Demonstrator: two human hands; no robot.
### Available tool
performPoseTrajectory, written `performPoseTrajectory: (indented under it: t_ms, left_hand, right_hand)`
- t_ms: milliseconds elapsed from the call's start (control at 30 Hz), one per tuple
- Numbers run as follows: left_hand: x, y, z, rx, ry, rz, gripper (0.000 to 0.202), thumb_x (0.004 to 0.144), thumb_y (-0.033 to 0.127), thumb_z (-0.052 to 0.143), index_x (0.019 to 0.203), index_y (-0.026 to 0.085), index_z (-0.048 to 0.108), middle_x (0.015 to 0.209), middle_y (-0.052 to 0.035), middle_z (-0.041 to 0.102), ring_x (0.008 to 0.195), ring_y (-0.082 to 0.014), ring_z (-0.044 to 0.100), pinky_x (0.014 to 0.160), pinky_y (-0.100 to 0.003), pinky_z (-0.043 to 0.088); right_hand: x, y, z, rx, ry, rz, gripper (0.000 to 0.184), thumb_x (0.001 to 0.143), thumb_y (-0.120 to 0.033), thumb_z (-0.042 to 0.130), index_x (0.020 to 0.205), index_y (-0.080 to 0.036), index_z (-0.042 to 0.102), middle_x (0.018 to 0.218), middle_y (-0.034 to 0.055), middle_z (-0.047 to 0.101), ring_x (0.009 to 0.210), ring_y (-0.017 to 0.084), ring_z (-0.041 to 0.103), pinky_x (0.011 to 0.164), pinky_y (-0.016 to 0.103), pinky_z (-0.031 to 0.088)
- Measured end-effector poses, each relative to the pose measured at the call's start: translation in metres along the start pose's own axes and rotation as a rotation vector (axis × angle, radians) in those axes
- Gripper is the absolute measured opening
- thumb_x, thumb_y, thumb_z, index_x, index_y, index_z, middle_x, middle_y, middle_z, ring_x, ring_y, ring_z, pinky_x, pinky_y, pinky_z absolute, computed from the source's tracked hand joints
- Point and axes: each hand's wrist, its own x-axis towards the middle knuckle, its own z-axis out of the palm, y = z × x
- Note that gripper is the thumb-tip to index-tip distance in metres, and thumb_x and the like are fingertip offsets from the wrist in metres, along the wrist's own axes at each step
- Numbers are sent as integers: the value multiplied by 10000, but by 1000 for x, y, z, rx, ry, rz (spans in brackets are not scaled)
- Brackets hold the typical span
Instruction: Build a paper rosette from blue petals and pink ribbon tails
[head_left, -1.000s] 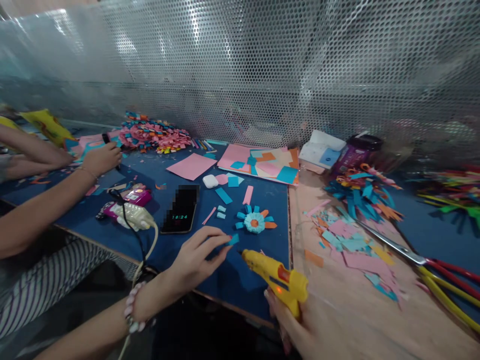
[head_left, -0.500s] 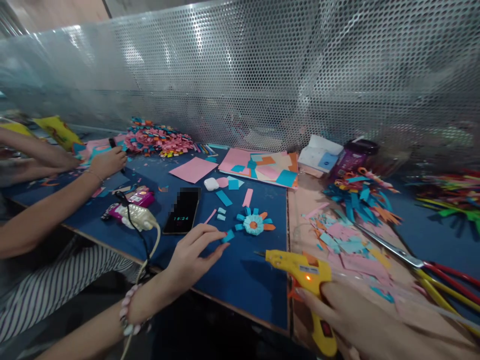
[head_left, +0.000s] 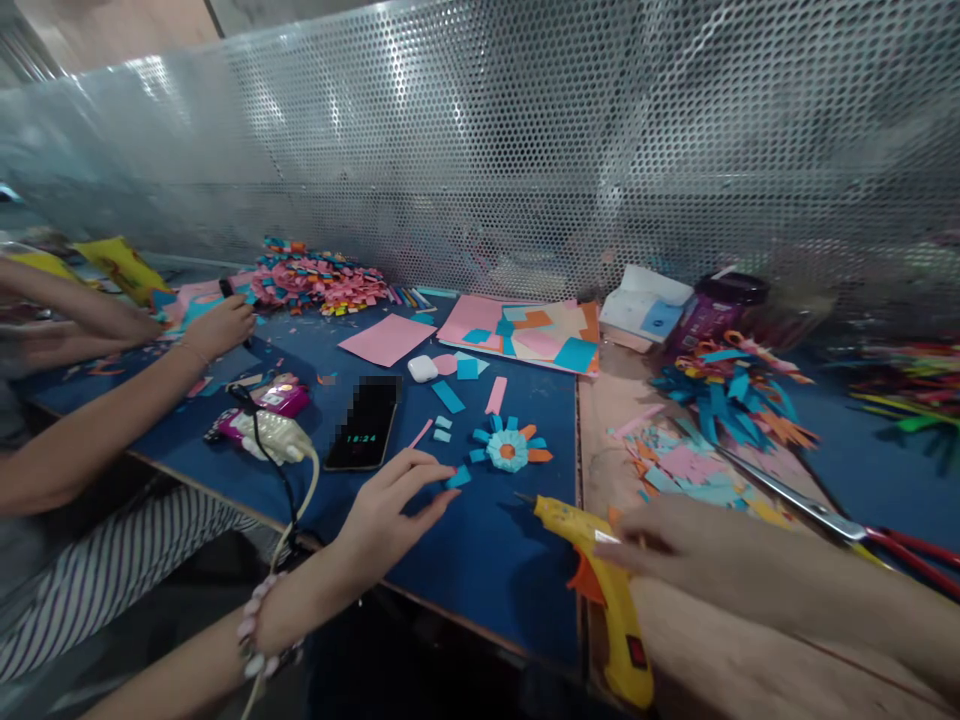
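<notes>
My left hand [head_left: 394,520], a beaded bracelet at its wrist, is at the table's front part. Its thumb and fingertips are closed around a small blue paper piece [head_left: 458,478]. Just beyond lies a paper flower [head_left: 508,450] with a pale blue rolled ring and blue and orange petals. My right hand [head_left: 675,540] is closed at the rear of a yellow hot glue gun [head_left: 577,525], its fingers partly hidden. The gun's handle and orange trigger are uncovered, and its nozzle points left, toward the left hand.
Loose paper strips, a white earbud case [head_left: 422,369] and a phone [head_left: 364,425] lie nearby. Long scissors [head_left: 795,495] and paper scraps [head_left: 686,465] are at right, before a dark-lidded jar [head_left: 720,305]. Another person's hand [head_left: 221,325] holds a dark pen-like tool at left. A perforated metal panel [head_left: 487,150] stands behind.
My right hand has shifted from around the glue gun's handle to its rear end. The gun has tilted slightly. My left hand has barely moved, still holding the blue paper piece.
</notes>
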Motion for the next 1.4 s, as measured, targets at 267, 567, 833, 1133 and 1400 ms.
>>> performPoseTrajectory:
  t_ms: [267,567,833,1133,1400]
  left_hand:
    - [1,0,2,-17,-49,-19,89,846,162,616,927,171,652,846,-42,620,770,-134,628,697,-230,532]
    - [-8,-9,-1,-52,-149,-129,120,862,178,605,977,175,641,893,-54,621,838,-153,617,737,-266,521]
    - [-12,-14,1,-21,-136,-146,165,866,198,607,1029,181,625,916,-59,635,873,-171,612,782,-307,519]
    - [-3,-15,2,38,-145,-226,150,861,250,616,1003,201,627,921,-49,648,892,-199,615,810,-356,514]
    - [4,-10,10,-66,-184,-278,192,848,208,624,1039,194,620,929,-46,640,887,-178,624,796,-313,532]
  right_hand:
    - [122,-17,-3,-341,-102,-208,137,873,-251,536,879,-184,655,908,38,644,778,150,573,658,251,397]
    - [161,-13,9,-319,-282,-238,148,833,-304,632,829,-156,642,845,12,646,744,140,586,685,306,477]
    - [161,-9,12,-203,-285,-104,226,863,-315,563,726,-148,630,615,-34,586,548,103,528,498,231,387]
    - [148,-27,30,-384,-64,-68,350,927,-351,437,718,-144,629,701,51,608,652,161,575,544,274,369]
    - [133,-26,14,-496,-225,-521,176,851,-290,588,995,-248,678,1046,39,588,855,170,599,563,237,372]
